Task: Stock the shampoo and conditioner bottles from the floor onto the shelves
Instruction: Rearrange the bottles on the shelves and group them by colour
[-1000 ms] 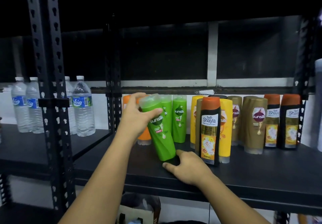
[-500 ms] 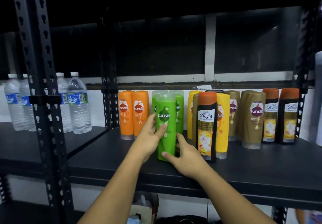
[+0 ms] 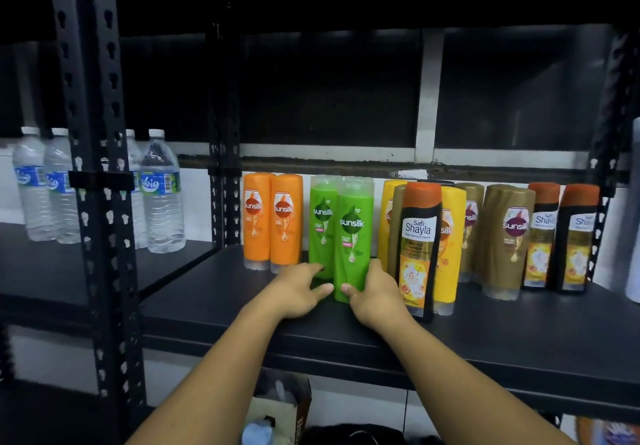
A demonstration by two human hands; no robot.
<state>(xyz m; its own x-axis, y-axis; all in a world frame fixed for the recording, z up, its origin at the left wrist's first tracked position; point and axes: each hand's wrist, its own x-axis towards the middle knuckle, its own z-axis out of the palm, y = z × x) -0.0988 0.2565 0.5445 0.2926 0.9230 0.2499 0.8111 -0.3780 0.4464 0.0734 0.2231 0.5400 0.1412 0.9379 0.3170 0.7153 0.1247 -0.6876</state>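
A green Sunsilk bottle (image 3: 353,236) stands upright on the black shelf (image 3: 242,306), in front of other green bottles (image 3: 320,223). My right hand (image 3: 375,294) holds its base from the right, thumb across the front. My left hand (image 3: 298,288) rests on the shelf with straight fingers touching the bottle's lower left side. Two orange Sunsilk bottles (image 3: 272,219) stand to the left. To the right are a black Safi Shayla bottle (image 3: 419,247), yellow bottles (image 3: 448,247), gold Sunsilk bottles (image 3: 505,236) and two more Safi Shayla bottles (image 3: 561,236).
Water bottles (image 3: 161,191) stand on the neighbouring shelf at the left, behind a black perforated upright (image 3: 100,167). An upper shelf overhangs the bottles. Below the shelf sit an open cardboard box (image 3: 280,410) and dark items. The shelf's front strip is bare.
The green bottle went from tilted in my left hand to upright on the shelf. My left hand slid down from its cap to its base; my right hand closed on the base.
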